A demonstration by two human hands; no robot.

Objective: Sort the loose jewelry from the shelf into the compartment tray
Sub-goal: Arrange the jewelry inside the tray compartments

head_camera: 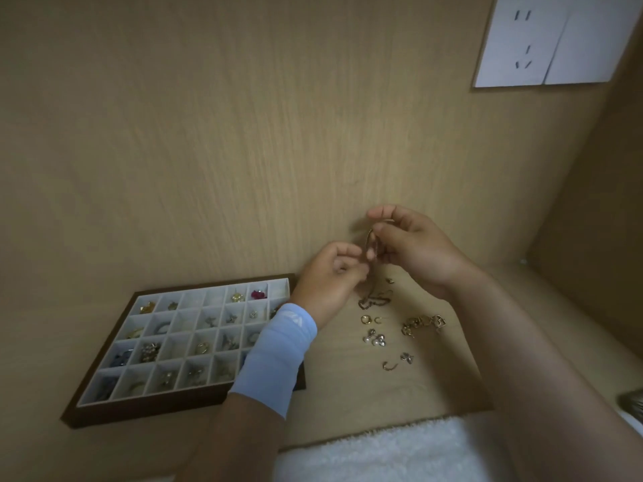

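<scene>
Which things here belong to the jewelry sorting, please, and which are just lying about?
Job: dark wooden tray with white compartments; loose gold and pearl jewelry; thin gold piece between left hand and right hand.
Idle: white wall socket; white fluffy towel.

No words or numbers can be read anywhere in view. Only one mark: a small white logo point(291, 316) printed on the light-blue wristband point(275, 356), at the end nearest the left hand point(325, 283). It looks like a couple of slanted strokes, too blurred to make out as letters or a brand.
</scene>
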